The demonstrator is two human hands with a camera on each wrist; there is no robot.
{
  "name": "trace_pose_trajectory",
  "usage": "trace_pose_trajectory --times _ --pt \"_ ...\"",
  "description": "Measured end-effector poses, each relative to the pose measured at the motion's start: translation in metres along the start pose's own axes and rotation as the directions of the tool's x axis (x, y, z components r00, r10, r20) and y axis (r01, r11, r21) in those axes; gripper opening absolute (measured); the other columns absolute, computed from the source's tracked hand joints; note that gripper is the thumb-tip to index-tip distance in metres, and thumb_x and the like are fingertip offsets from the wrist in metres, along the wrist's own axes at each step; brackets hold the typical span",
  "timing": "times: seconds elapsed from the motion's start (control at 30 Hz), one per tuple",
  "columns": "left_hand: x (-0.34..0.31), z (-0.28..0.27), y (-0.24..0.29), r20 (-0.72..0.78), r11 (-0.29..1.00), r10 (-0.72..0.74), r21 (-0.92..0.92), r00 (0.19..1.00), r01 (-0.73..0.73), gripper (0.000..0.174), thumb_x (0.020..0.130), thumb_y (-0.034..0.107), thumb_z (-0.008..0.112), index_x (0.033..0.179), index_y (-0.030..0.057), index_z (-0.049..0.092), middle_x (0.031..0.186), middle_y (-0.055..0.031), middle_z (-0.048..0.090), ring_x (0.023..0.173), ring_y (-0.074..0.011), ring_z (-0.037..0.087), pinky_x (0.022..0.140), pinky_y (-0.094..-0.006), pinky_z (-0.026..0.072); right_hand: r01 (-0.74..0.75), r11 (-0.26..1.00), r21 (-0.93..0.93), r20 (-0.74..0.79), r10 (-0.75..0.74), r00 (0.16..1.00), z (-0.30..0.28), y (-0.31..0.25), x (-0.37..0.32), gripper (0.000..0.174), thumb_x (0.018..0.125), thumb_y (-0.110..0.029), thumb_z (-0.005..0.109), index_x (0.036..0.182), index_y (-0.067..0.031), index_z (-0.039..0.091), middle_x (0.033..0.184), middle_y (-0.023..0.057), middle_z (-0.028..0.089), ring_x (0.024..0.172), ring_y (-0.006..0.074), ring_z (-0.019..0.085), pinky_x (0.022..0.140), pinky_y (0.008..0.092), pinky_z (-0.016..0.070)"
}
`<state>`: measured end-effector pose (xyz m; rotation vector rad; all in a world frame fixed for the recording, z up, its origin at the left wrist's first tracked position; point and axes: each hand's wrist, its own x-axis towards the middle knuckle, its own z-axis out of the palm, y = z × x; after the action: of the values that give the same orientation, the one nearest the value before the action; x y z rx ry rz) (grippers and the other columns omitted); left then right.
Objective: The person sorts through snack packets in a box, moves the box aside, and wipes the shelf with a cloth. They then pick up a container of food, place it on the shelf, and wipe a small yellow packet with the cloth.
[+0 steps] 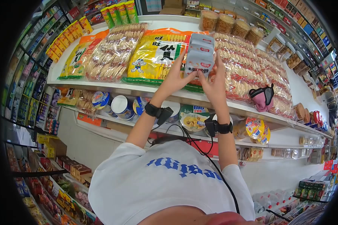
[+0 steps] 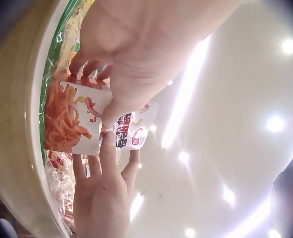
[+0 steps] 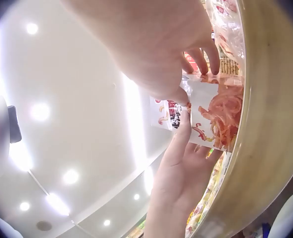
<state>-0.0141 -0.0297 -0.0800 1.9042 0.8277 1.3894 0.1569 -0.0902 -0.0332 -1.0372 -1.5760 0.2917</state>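
snack packs (image 1: pixel 199 58) between left hand (image 1: pixel 175 78) and right hand (image 1: pixel 216 81), over yellow bag (image 1: pixel 148 56), beside clear cracker packs (image 1: pixel 236 63); fingers of both hands hold the sides, thumbs in front. lopsided squeeze could slide the rear ones loose; yellow bag looks soft, could tip them. pink-black pouch (image 1: pixel 262 98) might get knocked by right hand.

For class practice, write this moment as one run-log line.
printed pack: between hands, at yellow snack bag's right end; left hand: holds left side; right hand: holds right side
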Motion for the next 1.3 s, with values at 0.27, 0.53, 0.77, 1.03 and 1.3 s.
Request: trace_pose_trajectory --times 0.27,0.53,0.77,1.03,1.3 --pt "0.023 -0.004 0.025 0.054 0.944 0.199 0.257 0.979 -0.206 0.065 0.093 0.024 0.07 0.147 0.0027 0.04 0.16 -0.0254 0.03 0.148 -0.0403 0.032 0.118 -0.0443 0.0318 0.098 0.975 -0.198 0.118 -0.076 0.99 -0.002 0.0 0.01 0.044 0.098 -0.019 0.061 0.139 -0.0041 0.054 0.152 0.0245 0.042 0.138 0.0431 0.043 0.114 0.0482 0.0352" --pt "0.022 -0.012 0.042 0.088 0.959 0.131 0.239 0.988 -0.148 0.066 0.084 0.032 0.08 0.135 0.0045 0.047 0.161 -0.024 0.028 0.148 -0.041 0.032 0.115 -0.0456 0.0365 -0.021 0.993 -0.113 0.03 0.025 0.999 -0.003 0.012 0.033 0.03 0.101 -0.023 0.059 0.119 0.0 0.067 0.148 0.0271 0.045 0.138 0.0439 0.044 0.113 0.0481 0.0356" --pt "0.021 -0.009 0.048 0.03 0.981 0.139 0.133 0.99 -0.141 0.082 0.074 0.034 0.088 0.138 0.0053 0.046 0.161 -0.0238 0.024 0.147 -0.0441 0.03 0.115 -0.0482 0.0369 -0.023 0.996 -0.084 0.017 0.024 1.0 -0.004 0.011 0.029 0.033 0.103 -0.026 0.056 0.124 -0.0031 0.065 0.153 0.0279 0.039 0.142 0.0435 0.04 0.115 0.0483 0.0332" --pt "0.023 -0.006 0.026 0.057 0.969 0.112 0.213 0.992 -0.122 0.081 0.073 0.023 0.09 0.141 0.0115 0.048 0.16 -0.0208 0.03 0.149 -0.0367 0.03 0.115 -0.0459 0.0366 -0.136 0.99 0.025 0.017 0.135 0.991 -0.007 0.022 0.021 0.035 0.106 -0.024 0.052 0.13 -0.0007 0.06 0.147 0.0253 0.044 0.136 0.0356 0.047 0.107 0.0414 0.0424" --pt "0.004 -0.006 0.026 0.023 1.0 0.025 0.004 0.999 -0.025 0.101 0.076 0.03 0.088 0.154 0.0034 0.029 0.158 -0.023 0.032 0.147 -0.0346 0.033 0.118 -0.0451 0.0313 -0.088 0.968 0.235 0.015 0.087 0.996 -0.003 0.009 -0.005 0.046 0.104 -0.024 0.056 0.141 0.0004 0.048 0.149 0.0223 0.044 0.133 0.029 0.049 0.105 0.0378 0.0436"
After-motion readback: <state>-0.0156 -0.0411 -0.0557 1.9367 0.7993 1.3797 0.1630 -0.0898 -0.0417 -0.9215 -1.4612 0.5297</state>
